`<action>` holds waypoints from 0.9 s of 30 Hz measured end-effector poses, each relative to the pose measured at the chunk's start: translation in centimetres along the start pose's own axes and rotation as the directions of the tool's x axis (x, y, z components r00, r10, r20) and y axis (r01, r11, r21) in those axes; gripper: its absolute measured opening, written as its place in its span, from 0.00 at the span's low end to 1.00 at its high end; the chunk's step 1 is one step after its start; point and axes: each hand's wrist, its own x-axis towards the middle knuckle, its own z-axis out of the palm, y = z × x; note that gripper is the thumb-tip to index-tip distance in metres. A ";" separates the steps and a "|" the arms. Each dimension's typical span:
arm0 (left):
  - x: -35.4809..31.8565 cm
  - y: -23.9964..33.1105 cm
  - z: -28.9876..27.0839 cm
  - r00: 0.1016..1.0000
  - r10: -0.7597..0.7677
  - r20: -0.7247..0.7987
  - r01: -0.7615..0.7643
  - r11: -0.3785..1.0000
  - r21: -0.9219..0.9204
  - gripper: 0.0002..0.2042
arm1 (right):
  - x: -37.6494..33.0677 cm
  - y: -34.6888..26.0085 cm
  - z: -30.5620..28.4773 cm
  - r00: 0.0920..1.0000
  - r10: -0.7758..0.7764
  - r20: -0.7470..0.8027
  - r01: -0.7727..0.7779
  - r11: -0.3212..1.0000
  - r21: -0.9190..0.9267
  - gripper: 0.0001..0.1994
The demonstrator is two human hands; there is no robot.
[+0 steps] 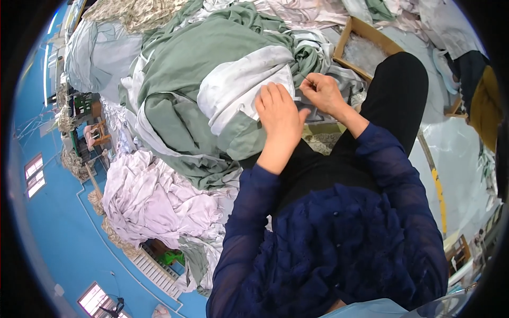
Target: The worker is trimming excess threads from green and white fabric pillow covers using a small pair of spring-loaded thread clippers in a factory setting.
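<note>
A large heap of green fabric with a white reverse side point(196, 63) lies in front of me and over my lap. On its near side a white fold point(238, 79) is turned up, its edge running beside my hands. My left hand point(278, 108) rests flat on this white cloth, fingers stretched and thumb apart. Just right of the cloth's edge, my right hand point(322, 94) is closed in a pinch. A thin dark sliver shows at its fingertips, too small to name.
A shallow brown box point(366, 45) with clear plastic inside stands beyond my right knee. Pale pink cloth point(164, 196) is piled at the left, and patterned beige cloth point(135, 13) at the far left. A yellow-marked strip point(437, 193) runs along the floor at the right.
</note>
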 end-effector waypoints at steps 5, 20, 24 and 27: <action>1.2 -2.4 2.7 0.992 -0.059 0.115 0.051 0.996 0.070 0.19 | -0.3 -0.2 -0.1 0.995 -0.095 -0.029 0.095 0.995 0.018 0.07; 0.1 -2.9 2.2 0.999 -0.052 -0.013 0.051 0.996 -0.076 0.10 | -0.2 -0.1 -0.2 0.995 -0.086 -0.057 0.089 0.994 0.064 0.07; 0.2 -3.3 2.3 0.995 -0.042 0.092 0.045 0.999 -0.023 0.06 | 0.2 0.3 0.0 0.994 -0.086 -0.068 0.091 0.993 0.075 0.07; 0.2 -3.5 2.8 0.994 -0.053 0.099 0.045 0.995 0.089 0.04 | 0.1 0.5 0.2 0.999 0.009 -0.044 -0.006 0.998 0.070 0.07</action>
